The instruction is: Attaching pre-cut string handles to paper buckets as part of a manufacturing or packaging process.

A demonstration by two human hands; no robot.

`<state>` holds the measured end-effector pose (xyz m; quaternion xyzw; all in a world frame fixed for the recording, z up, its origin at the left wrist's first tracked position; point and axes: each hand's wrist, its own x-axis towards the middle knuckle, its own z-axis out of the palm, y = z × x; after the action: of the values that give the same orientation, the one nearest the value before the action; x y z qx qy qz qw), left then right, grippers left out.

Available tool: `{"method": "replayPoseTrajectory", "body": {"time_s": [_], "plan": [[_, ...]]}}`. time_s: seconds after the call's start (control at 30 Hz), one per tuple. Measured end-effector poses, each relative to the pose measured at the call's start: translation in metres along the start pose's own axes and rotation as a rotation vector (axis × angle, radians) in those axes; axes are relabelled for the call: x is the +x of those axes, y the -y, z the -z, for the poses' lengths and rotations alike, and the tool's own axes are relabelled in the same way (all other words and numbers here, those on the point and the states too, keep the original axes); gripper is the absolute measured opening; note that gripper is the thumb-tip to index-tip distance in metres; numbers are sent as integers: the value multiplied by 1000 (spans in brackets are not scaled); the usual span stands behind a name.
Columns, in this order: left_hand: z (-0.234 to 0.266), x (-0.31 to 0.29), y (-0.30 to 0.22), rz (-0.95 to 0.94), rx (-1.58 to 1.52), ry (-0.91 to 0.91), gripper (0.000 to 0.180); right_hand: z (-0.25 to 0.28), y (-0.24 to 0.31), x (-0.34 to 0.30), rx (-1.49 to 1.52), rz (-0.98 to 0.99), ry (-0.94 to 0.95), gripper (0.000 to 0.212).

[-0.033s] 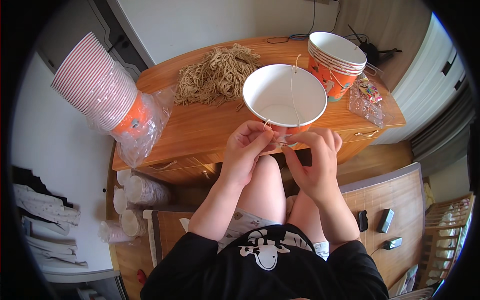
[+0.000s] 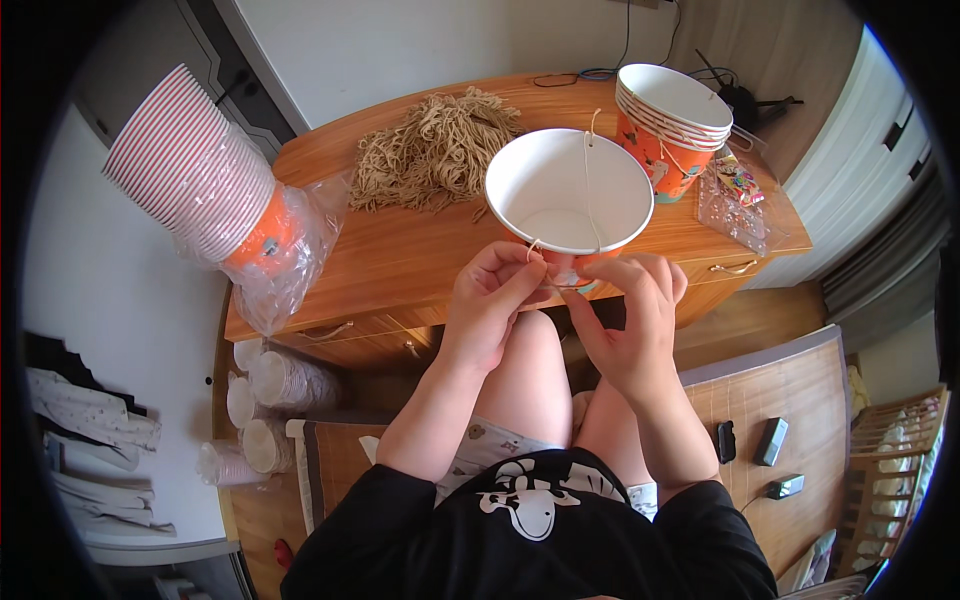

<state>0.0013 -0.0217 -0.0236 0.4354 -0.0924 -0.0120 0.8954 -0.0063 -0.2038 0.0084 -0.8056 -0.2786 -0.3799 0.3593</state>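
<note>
our left hand pinches thin tan string; right hand narrow, hold unclear. round orange-white paper bucket — far side strung, near seemingly unfinished.

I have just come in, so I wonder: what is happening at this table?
A seated person is handling a thin cord at the near side of an open paper bucket. The left hand pinches the cord beside the rim; the right hand is at it too, its exact grip unclear. A heap of tan cords lies behind, to the left; nested buckets stand to the right.
</note>
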Motion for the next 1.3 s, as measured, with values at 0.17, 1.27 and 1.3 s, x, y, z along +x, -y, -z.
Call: {"method": "replayPoseTrajectory", "body": {"time_s": [0.17, 1.27, 1.3], "plan": [[-1, -1, -3, -19, -32, 25, 11, -3, 6, 13, -2, 77, 7, 40], [1, -1, -3, -274, 419, -113, 15, -14, -1, 45, 48, 243, 17, 30], [0, -2, -4, -276, 431, -105, 16, -15, -1, 44, 26, 260, 44, 30]]}}
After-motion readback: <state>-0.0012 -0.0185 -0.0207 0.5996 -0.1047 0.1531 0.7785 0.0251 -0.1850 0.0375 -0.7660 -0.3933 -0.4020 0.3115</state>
